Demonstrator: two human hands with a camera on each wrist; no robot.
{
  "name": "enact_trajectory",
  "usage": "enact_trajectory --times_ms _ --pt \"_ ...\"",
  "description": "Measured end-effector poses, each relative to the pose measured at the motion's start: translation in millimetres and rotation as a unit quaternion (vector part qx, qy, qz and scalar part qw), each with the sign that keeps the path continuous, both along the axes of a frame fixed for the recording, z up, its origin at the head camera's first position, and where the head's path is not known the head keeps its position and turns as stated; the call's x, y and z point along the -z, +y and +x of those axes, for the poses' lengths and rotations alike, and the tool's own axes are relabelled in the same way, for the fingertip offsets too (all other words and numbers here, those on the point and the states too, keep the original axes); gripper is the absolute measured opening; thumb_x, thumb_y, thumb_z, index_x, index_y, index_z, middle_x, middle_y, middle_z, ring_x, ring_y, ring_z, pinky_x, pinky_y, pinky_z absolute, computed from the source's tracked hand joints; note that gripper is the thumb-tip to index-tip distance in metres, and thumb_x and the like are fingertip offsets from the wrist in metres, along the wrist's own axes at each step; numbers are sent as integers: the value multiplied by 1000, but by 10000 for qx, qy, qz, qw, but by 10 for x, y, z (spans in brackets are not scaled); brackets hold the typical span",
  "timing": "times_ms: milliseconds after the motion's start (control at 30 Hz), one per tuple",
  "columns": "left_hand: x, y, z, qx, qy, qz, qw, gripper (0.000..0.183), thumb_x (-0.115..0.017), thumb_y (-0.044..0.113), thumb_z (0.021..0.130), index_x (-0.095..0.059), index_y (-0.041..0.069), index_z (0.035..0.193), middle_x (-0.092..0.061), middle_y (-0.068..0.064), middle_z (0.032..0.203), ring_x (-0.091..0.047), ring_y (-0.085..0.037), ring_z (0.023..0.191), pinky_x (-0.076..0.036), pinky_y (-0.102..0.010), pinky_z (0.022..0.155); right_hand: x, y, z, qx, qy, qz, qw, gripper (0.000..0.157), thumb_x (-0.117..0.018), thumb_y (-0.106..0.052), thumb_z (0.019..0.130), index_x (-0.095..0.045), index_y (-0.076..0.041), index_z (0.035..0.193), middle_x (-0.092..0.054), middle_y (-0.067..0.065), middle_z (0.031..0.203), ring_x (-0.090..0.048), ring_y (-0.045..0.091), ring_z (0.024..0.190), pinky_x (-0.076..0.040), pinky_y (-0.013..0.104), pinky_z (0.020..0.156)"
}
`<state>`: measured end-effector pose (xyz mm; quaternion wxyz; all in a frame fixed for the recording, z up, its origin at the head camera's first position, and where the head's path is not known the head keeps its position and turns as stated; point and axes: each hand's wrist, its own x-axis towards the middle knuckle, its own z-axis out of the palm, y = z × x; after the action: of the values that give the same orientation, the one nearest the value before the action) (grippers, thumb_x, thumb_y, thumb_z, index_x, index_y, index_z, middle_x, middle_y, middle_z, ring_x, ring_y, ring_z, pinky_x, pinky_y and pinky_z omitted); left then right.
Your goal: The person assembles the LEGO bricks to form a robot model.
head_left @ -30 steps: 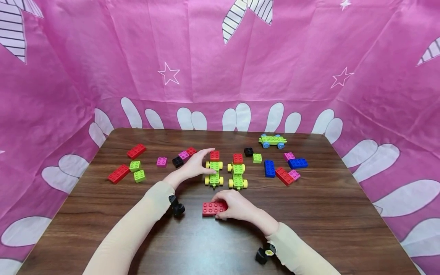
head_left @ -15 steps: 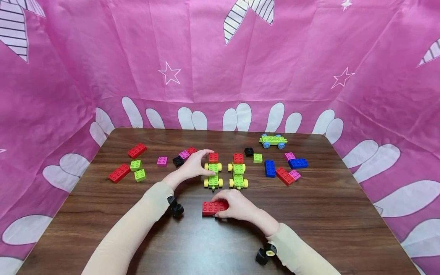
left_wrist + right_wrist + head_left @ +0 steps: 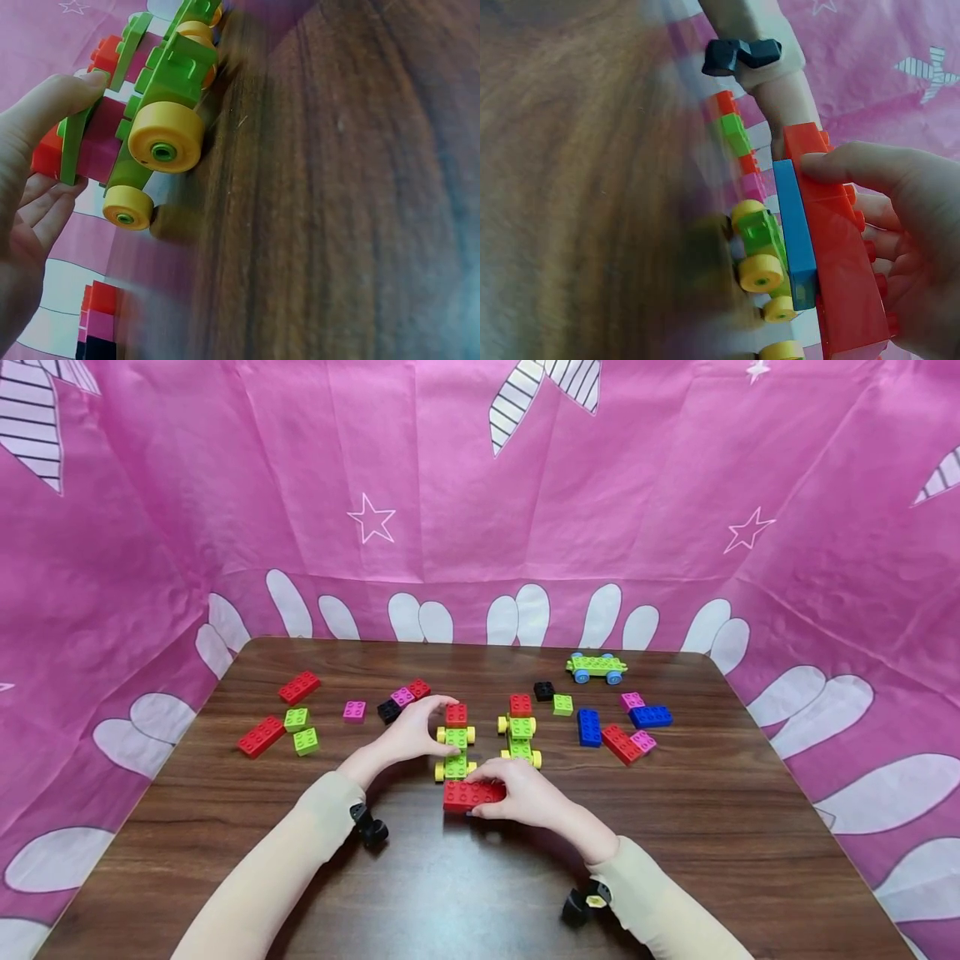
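Observation:
My left hand (image 3: 408, 732) grips a green toy car (image 3: 455, 767) with yellow wheels. Its thumb and fingers lie on either side of the upper bricks; the left wrist view shows a magenta brick (image 3: 102, 140) under a green piece (image 3: 72, 142) and a red brick (image 3: 47, 154). Close by, my right hand (image 3: 528, 793) pinches a long red brick block (image 3: 465, 797) at the car's near end, overlapping that end in the head view. Beneath the red block, a blue brick (image 3: 795, 232) shows in the right wrist view. A similar yellow-wheeled car (image 3: 521, 750) stands just right of the held one.
On the left of the wooden table (image 3: 187, 827) lie red bricks (image 3: 261, 737) and green bricks (image 3: 305, 742). Blue bricks (image 3: 588, 727), a red brick (image 3: 621, 744) and pink ones lie right. A blue-wheeled green car base (image 3: 596, 667) stands at the back; pink cloth (image 3: 480, 527) surrounds the table.
My left hand has drawn the car left and nearer to me. My right hand has moved the red block slightly away from me, up to the car's near end.

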<state>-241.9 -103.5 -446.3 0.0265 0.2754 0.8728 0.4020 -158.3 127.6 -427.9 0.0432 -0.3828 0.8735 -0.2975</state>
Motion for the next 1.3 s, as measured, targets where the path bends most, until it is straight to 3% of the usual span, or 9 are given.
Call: enact_trajectory --times_ms 333,533,1000,1133,1300 --pt "7 -82 106 191 -38 220 9996 68 -87 17 69 -53 4 127 -62 -10 120 -60 -28 114 -48 -44 98 -178 69 -155 270 -16 -415 9988 33 -79 -23 79 -71 -10 109 -72 0 102 -59 10 85 -51 24 73" --pt "3 -97 174 230 -135 266 9993 70 -87 20 69 -53 5 128 -61 -10 122 -58 -29 116 -48 -47 98 -288 91 -275 530 -122 -353 9979 33 -78 -23 80 -71 -11 110 -71 -1 100 -57 9 82 -49 25 72" --pt "31 -105 248 260 -276 350 9987 80 -89 25 66 -50 5 133 -59 -10 129 -58 -27 119 -46 -45 101 -400 -13 -492 726 -36 -307 9969 36 -79 -20 80 -70 -8 113 -72 3 104 -63 13 88 -53 31 76" --pt "34 -140 235 327 -525 448 9971 79 -86 26 72 -46 4 137 -57 -12 133 -56 -28 122 -45 -45 102 -420 -54 -534 759 -27 -288 9967 38 -79 -19 80 -69 -7 114 -72 5 105 -66 14 91 -55 33 81" --pt "20 -166 209 388 -794 635 9941 65 -79 26 81 -50 4 135 -61 -12 129 -57 -28 120 -47 -46 100 -426 -87 -580 858 -119 -320 9957 38 -80 -17 79 -69 -7 113 -72 5 105 -67 16 93 -55 35 82"
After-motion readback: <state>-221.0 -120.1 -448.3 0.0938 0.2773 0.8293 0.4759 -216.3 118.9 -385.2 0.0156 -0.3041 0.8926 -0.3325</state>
